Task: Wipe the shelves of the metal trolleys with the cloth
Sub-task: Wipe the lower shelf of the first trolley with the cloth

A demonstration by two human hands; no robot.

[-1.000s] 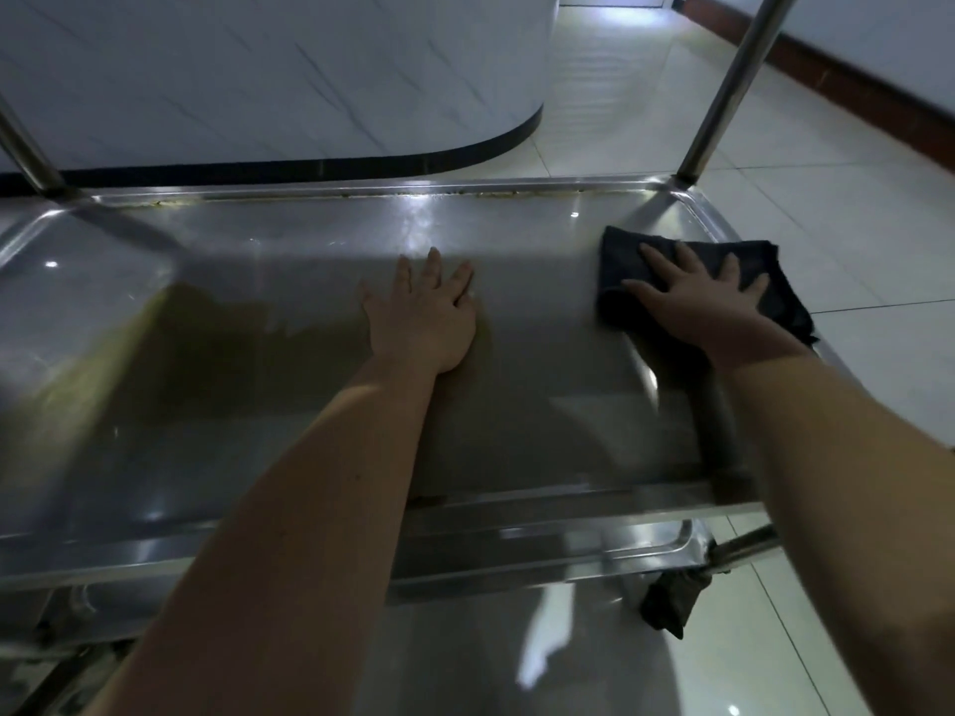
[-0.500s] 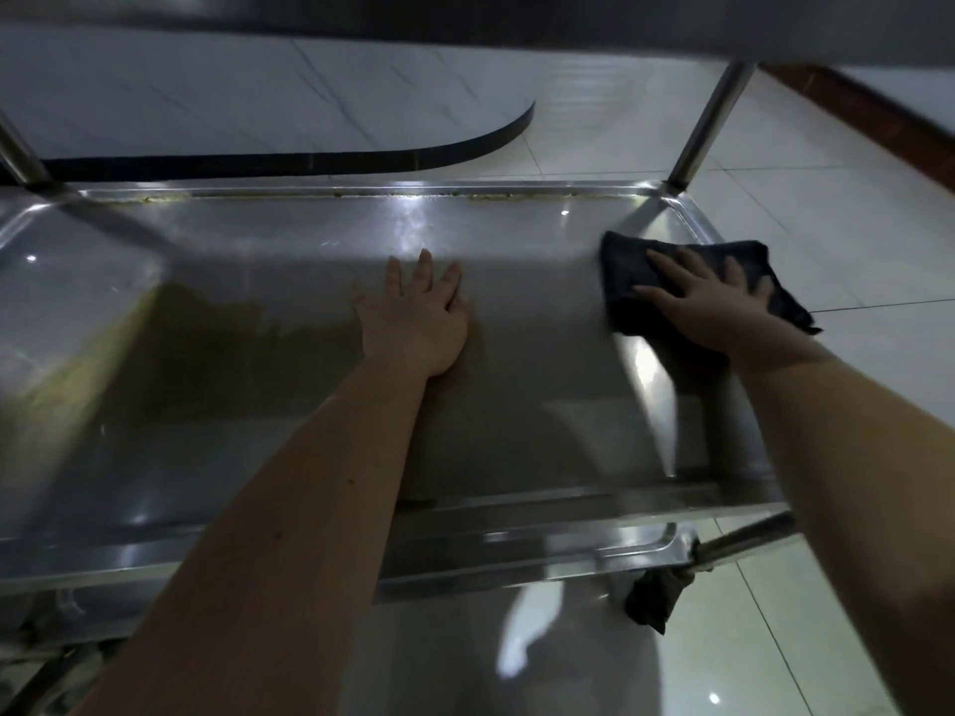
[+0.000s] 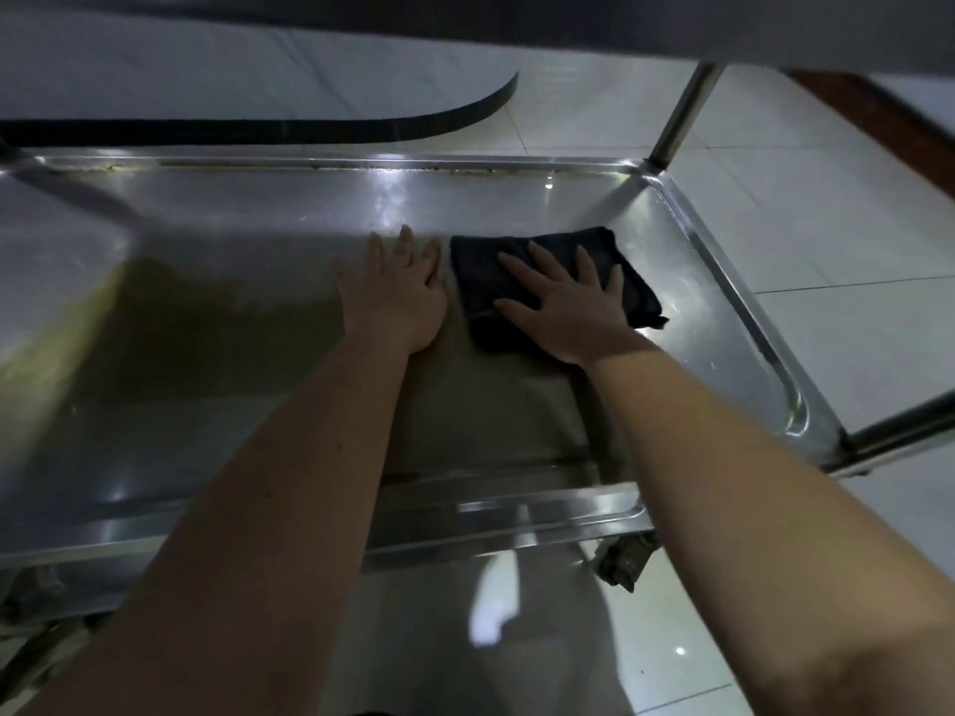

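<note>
On the steel trolley shelf [image 3: 217, 323], right of centre, lies a dark folded cloth [image 3: 563, 281]. Right hand [image 3: 566, 307] flat on cloth, fingers straight and spread, pressing it down, not gripping. Left hand [image 3: 395, 297] flat on bare metal just beside the cloth's left edge, fingers straight, holding nothing. Upright post [image 3: 677, 116] at far right corner. Caster [image 3: 622, 560] below near edge, over pale floor tiles [image 3: 852, 224].

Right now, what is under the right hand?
The dark cloth lies under the right hand, pressed flat on the steel shelf. The shelf surface beneath the cloth is covered from view.
</note>
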